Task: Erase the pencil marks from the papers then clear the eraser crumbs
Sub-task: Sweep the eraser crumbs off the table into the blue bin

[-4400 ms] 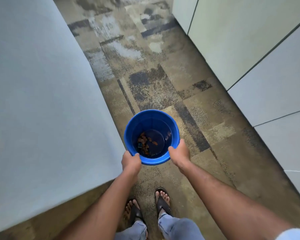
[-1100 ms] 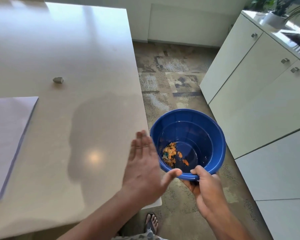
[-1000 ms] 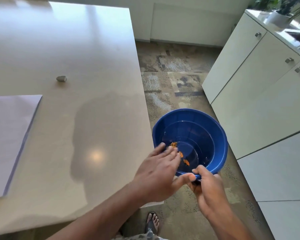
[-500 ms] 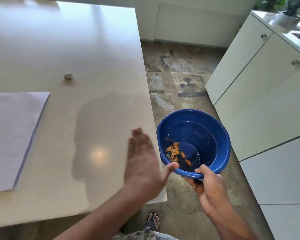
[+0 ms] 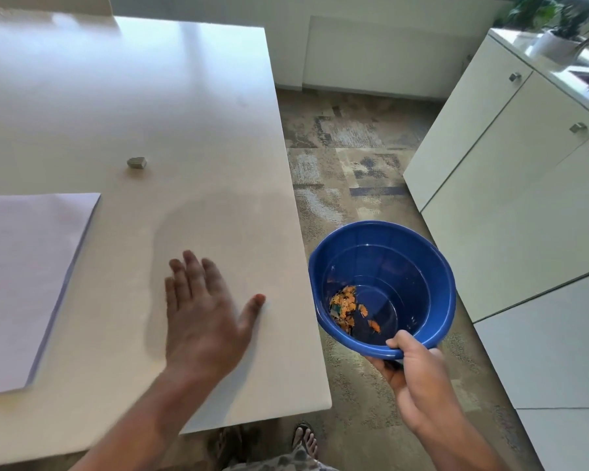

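Note:
My left hand (image 5: pixel 203 316) lies flat with spread fingers on the white table (image 5: pixel 184 130), a little in from its right edge. My right hand (image 5: pixel 413 372) grips the near rim of a blue plastic bucket (image 5: pixel 432 266), held just off the table's right edge and below its top. Orange and dark scraps (image 5: pixel 349 305) lie at the bucket's bottom. A stack of white papers (image 5: pixel 24 273) sits at the table's left. A small grey eraser (image 5: pixel 137 162) rests on the table beyond the papers. I cannot make out crumbs on the table.
White cabinets (image 5: pixel 524 185) with metal handles stand to the right, potted plants (image 5: pixel 555 39) on top. Patterned carpet (image 5: pixel 347 171) runs between table and cabinets. My sandalled feet (image 5: pixel 305 440) show below the table's near corner.
The bucket came up from the floor to the table's edge. My left hand swept toward the bucket, then drew back left and now lies farther onto the table.

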A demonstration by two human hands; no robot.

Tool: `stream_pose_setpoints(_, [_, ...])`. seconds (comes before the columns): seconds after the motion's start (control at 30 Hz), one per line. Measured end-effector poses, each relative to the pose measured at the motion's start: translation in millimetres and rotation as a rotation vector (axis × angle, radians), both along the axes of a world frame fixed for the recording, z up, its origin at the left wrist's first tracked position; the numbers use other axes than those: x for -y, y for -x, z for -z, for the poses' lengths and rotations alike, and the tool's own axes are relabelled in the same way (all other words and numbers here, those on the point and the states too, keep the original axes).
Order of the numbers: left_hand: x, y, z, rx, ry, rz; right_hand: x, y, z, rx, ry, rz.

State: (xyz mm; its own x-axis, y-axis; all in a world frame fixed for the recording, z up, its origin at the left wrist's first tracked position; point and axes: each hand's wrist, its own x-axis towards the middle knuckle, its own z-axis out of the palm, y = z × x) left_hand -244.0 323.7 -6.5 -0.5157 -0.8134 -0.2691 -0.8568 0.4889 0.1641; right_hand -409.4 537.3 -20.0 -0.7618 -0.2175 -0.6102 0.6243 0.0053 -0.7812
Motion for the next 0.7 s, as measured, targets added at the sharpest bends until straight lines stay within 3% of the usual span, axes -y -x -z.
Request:
stream_pose_setpoints(0.1, [-21.9,26.4,4.3,-0.042,-0.016,0.099,2.8,1.0,-1.1,-0.003,-0.003,0.006])
stream_pose_setpoints(0.2, [-58.4,54.3,4.5,-0.137,-0.101,0.436,3.7,0.6,-4.1,-0.022,-0.011,-0.002])
stream_pose_setpoints(0.3, [-66.5,64.1,-5.3,-0.363,-0.283,0.772,4.3,0.6,-5.1,-0.024,-0.016,0.002])
stream_pose_setpoints(0.37, [-49.2,62.4,-3.1,-0.607,-0.273,0.641,5.2,0.5,-4.7,-0.021,-0.006,0.009])
stream_pose_setpoints(0.4, [-35.3,59.9,0.9,-0.658,-0.15,0.522,5.7,0.8,-4.3,-0.02,-0.002,0.015])
stream_pose_setpoints(0.47, [0.7,51.5,9.1,-0.552,0.137,0.246,5.3,1.8,-1.2,-0.023,-0.009,0.014])
stream_pose_setpoints(0.57, [44.8,39.9,12.1,-0.143,0.039,0.0,3.9,2.0,2.1,-0.021,-0.018,0.009])
stream_pose_setpoints(0.63, [42.3,50.2,12.8,-0.049,0.055,0.066,3.5,1.6,3.2,-0.026,-0.01,0.019])
stream_pose_setpoints(0.7, [16.6,71.7,9.6,-0.07,0.055,0.241,4.3,0.4,1.7,-0.031,0.004,0.032])
